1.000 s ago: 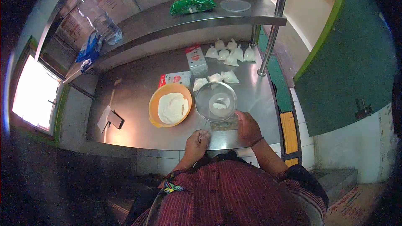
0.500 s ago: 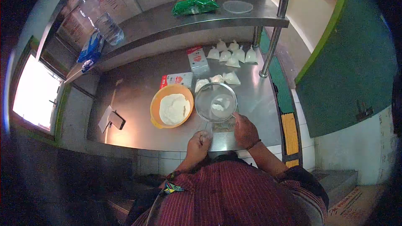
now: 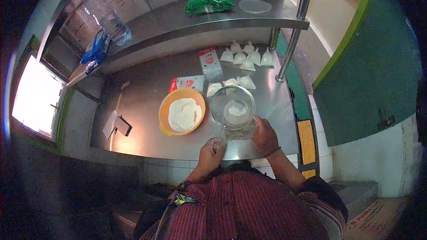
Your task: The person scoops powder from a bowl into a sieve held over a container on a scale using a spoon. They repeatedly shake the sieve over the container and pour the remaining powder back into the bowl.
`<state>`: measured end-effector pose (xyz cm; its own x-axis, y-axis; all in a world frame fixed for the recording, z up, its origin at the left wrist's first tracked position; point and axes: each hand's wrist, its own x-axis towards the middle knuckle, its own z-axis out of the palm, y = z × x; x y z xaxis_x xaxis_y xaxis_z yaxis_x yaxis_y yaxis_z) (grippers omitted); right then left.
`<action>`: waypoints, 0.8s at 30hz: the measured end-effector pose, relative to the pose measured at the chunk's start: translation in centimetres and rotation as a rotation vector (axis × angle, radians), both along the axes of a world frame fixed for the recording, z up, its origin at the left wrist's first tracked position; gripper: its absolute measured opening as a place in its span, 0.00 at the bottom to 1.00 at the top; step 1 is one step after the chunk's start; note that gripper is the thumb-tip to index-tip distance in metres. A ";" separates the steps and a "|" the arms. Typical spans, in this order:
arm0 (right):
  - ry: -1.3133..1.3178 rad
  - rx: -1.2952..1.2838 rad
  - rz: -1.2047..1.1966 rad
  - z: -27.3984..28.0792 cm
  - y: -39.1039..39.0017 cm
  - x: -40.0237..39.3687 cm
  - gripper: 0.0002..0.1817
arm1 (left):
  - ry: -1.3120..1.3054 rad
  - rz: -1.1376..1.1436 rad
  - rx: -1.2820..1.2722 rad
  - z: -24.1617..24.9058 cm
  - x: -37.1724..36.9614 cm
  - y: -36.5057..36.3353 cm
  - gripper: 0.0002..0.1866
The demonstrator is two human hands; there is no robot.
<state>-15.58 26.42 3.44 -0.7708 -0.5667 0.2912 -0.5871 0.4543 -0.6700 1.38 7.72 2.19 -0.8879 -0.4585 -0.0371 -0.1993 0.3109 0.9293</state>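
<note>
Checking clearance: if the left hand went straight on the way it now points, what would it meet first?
Probably the sieve, at its near rim, though depth is unclear and it might pass underneath.

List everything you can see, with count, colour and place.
Table: one, steel, centre
Shelf: one, steel, above table
Bowl: one, orange, on table
White powder: two portions, bowl and sieve
Sieve: one, silver, right of bowl
Filled bags: ten visible, white, behind sieve
Boxes: two, white-red, behind bowl
Phone: one, dark, table's left
Bottle: one, clear, shelf's left
Packets: two; blue beside bottle, green mid-shelf
Disc: one, clear, shelf's right
Window: one, bright, left
Door: one, green, right
Left hand: one, bare, table's front edge
Right hand: one, bare, at sieve handle
</note>
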 end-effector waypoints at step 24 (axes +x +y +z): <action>0.055 -0.086 -0.073 0.0 1.1 -1.1 0.18 | -0.018 -0.017 -0.183 1.0 -0.3 0.7 0.16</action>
<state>-16.72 27.49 3.42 -0.7906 -0.4808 0.3792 -0.5915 0.4393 -0.6761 1.10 8.46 3.23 -0.8956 -0.4439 0.0294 -0.2091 0.4783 0.8529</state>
